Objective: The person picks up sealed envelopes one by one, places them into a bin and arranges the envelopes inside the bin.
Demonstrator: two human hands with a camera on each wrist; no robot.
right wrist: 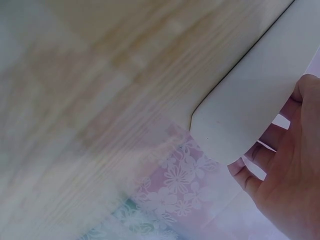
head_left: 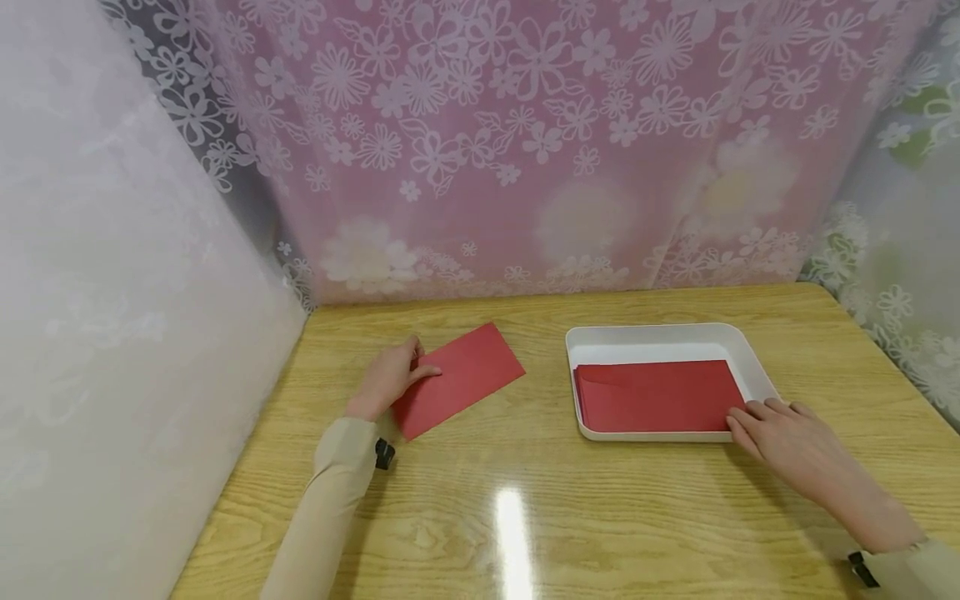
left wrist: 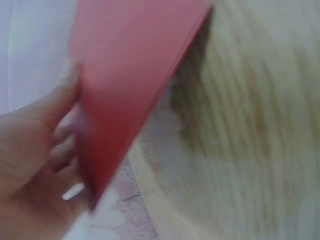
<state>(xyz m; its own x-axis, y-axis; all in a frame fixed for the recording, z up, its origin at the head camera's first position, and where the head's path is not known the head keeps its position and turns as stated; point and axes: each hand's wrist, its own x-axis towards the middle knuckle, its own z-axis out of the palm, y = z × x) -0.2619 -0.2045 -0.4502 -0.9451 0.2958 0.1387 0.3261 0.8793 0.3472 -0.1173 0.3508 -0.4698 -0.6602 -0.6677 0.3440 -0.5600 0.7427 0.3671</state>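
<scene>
In the head view, my left hand (head_left: 386,382) pinches the left end of a red envelope (head_left: 468,375), thumb on top and fingers behind. The left wrist view shows this envelope (left wrist: 130,60) tilted, with its lower edge lifted off the tabletop. To the right, a white tray (head_left: 645,335) holds a stack of red envelopes (head_left: 660,398), the top one with a flap line showing at its left. My right hand (head_left: 795,446) rests at the tray's near right corner. The right wrist view shows its fingers over the rim, their tips hidden.
A wood-grain table (head_left: 450,517) lies beneath everything, with a bright light reflection at its near middle. Pink floral curtain (head_left: 465,167) hangs along the back edge, and pale sheets (head_left: 135,292) bound the left and right sides.
</scene>
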